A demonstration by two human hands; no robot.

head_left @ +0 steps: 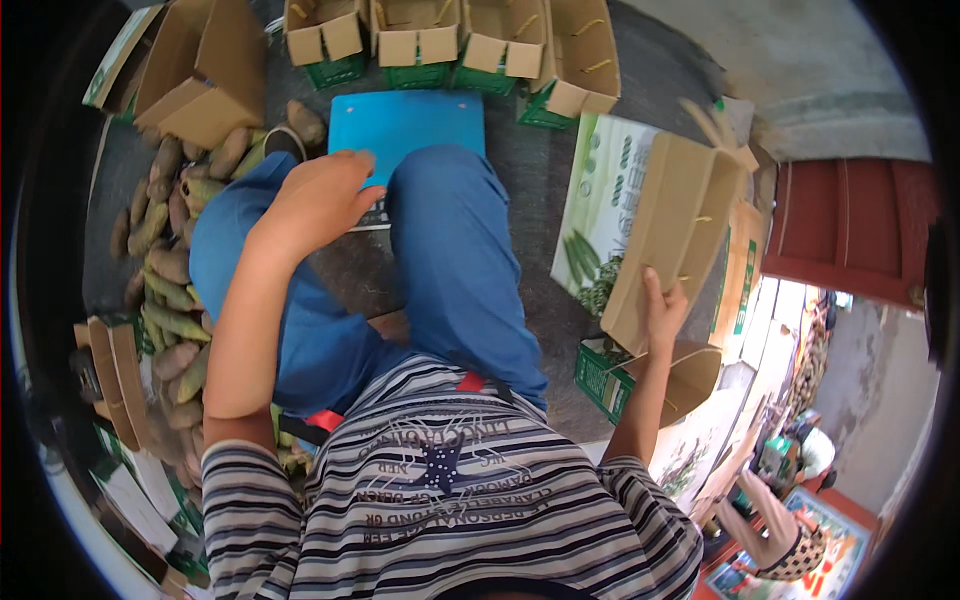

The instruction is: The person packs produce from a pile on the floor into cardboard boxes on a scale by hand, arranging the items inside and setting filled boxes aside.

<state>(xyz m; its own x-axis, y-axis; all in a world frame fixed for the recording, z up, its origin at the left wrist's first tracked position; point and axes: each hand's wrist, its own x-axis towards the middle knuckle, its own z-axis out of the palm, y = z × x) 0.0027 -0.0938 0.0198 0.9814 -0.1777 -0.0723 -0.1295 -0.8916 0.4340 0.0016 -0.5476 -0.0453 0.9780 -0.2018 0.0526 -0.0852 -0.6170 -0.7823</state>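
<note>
My right hand [664, 308] grips the near end of an opened cardboard box [660, 235], thumb on its brown inner side. The box is tilted, showing a white printed side with green vegetable pictures and yellow cord loops. My left hand [315, 198] hovers above my left knee, slightly blurred, fingers apart from the thumb and nothing in them. Just beyond it lies a blue flat platform [410, 125], seemingly a weighing scale, with a small panel [375, 215] at its near edge partly hidden by my knee.
Elongated brown and green vegetables [175, 270] are heaped at left, beside a brown carton [205, 75]. Several open green-and-brown boxes [418, 45] line the far side. Another open box [685, 385] stands below my right hand. People [785, 520] are at lower right, past a red door [850, 225].
</note>
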